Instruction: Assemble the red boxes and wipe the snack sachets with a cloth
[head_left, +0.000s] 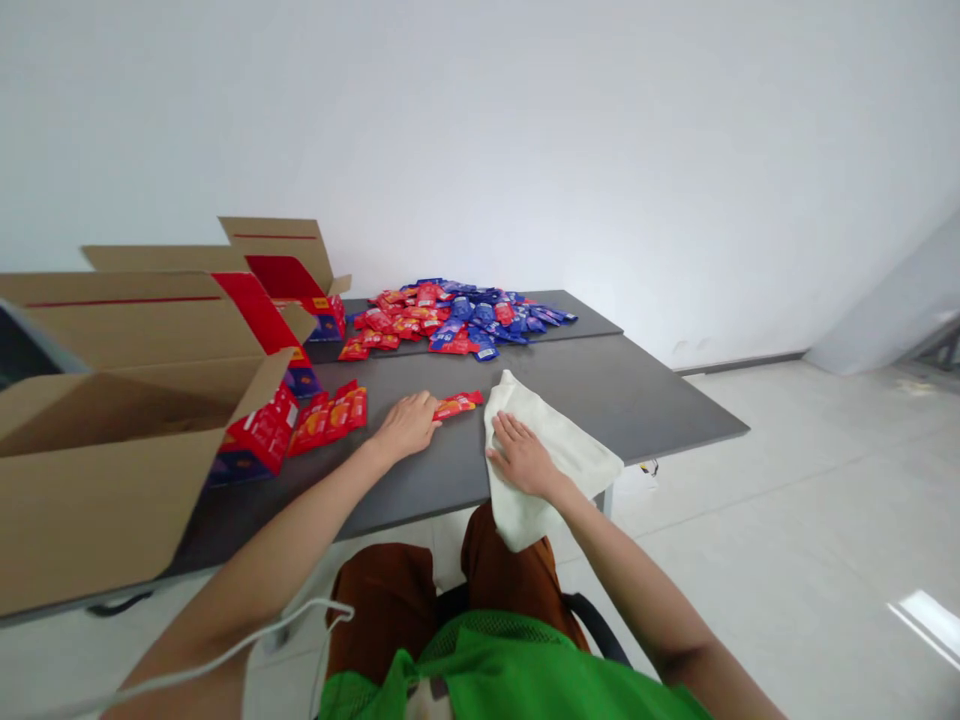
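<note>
My left hand is closed over the left end of a red snack packet lying near the middle of the table. With fingers stretched out, my right hand lies flat on a white cloth, whose lower corner hangs over the table's front edge. To the left of my left hand, several red packets lie overlapping in a row. Farther back is a heap of red packets and blue packets.
Open cardboard boxes with red and blue printed sides stand on the left of the grey table. A white wall rises behind it. A white cable runs past my left forearm.
</note>
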